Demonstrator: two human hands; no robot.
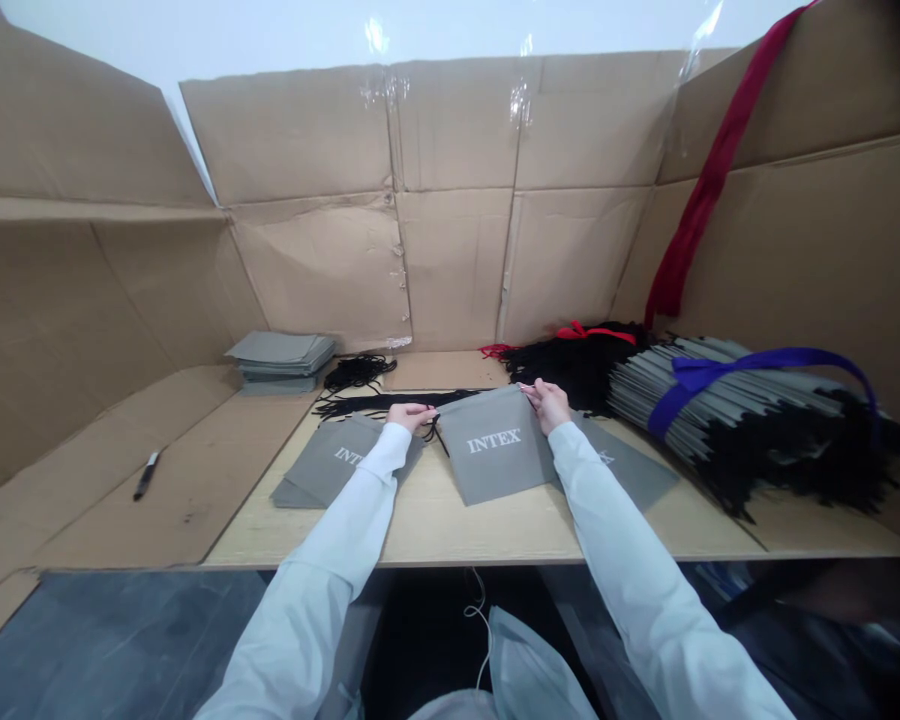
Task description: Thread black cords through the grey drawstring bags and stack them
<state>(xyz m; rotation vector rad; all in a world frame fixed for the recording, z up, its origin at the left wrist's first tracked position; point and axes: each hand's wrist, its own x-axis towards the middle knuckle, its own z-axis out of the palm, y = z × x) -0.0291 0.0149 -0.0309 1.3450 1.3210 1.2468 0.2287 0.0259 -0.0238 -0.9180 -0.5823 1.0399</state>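
Observation:
A grey drawstring bag (499, 460) printed INTEX is held up above the table, slightly tilted. My left hand (411, 416) is closed at its top left corner, where a black cord shows between the fingertips. My right hand (547, 404) pinches the top right corner of the same bag. Under my left forearm lies a small pile of grey bags (316, 470) with the same print. Beneath my right forearm another grey bag (634, 470) lies flat, partly covered by the sleeve.
A grey stack (281, 360) stands back left beside a tangle of black cords (356, 372). More black cords (570, 365) lie at the back. At right sits a bag bundle (667, 400) tied with blue ribbon (709, 375). A marker (146, 476) lies left; cardboard walls (450, 250) enclose the table.

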